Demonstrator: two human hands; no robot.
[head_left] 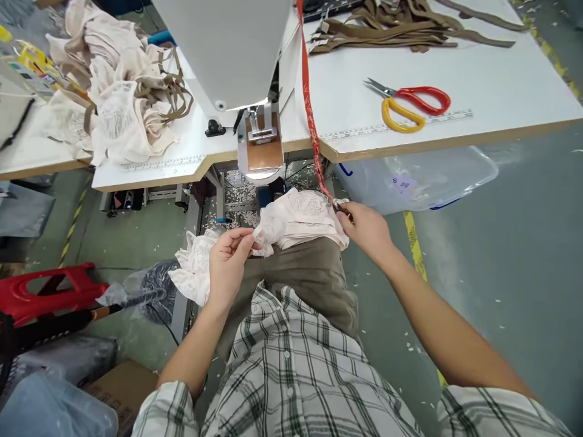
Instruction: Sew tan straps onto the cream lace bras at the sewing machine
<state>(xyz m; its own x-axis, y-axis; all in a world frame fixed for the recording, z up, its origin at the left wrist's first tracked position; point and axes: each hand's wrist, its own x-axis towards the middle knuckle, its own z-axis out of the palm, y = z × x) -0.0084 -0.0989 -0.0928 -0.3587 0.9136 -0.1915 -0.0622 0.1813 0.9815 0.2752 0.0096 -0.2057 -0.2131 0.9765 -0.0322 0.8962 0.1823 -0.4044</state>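
Observation:
A pale pink lace bra [310, 212] lies across my lap, below the sewing machine [262, 130]. My left hand [232, 258] pinches the lace at its left end between thumb and fingers. At the bra's right end my right hand [367, 230] is closed around small dark thread snips [338, 207], mostly hidden by the fingers. A red strap [310, 103] runs down to them from above. More pale lace [195, 267] hangs beside my left wrist; whether it belongs to the same piece I cannot tell.
Red-and-yellow scissors [410, 106] lie on the white table [492, 79], near a bundle of brown straps [387, 33]. Pale bras [127, 97] are heaped at the left. Under the table's right side sits a clear plastic bin [423, 179]. A red stool [50, 291] stands on the left.

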